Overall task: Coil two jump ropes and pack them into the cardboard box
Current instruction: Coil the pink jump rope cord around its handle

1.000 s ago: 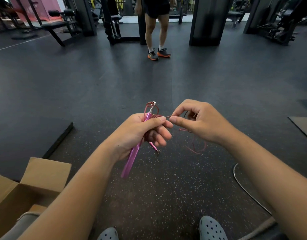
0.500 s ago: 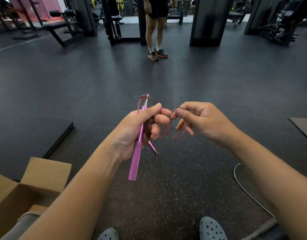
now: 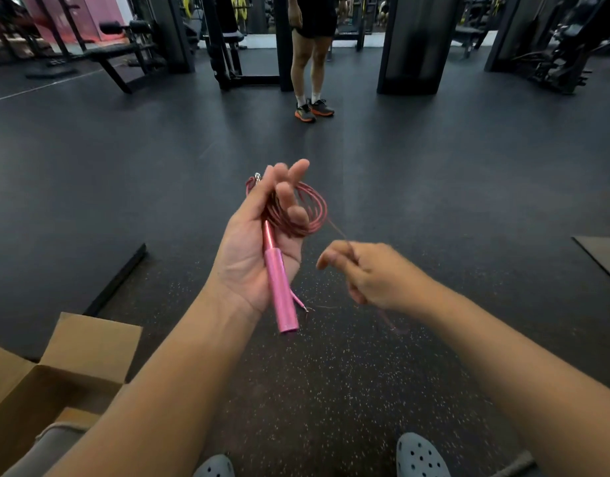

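Pink jump rope handle (image 3: 279,287) lies across the upturned left hand (image 3: 258,249), thin red cord coil (image 3: 296,211) looped over its loosely spread, half-curled fingers; no readable writing or brand on it. Right hand (image 3: 369,273), blurred, sits lower right with thumb and forefinger pinched on the loose cord strand running from the coil. Open cardboard box (image 3: 66,376) on the speckled floor (image 3: 331,390) at lower left, apart from both hands.

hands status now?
Left hand: open, palm up, handle and coil resting in it.
Right hand: closed, pinching the rope.
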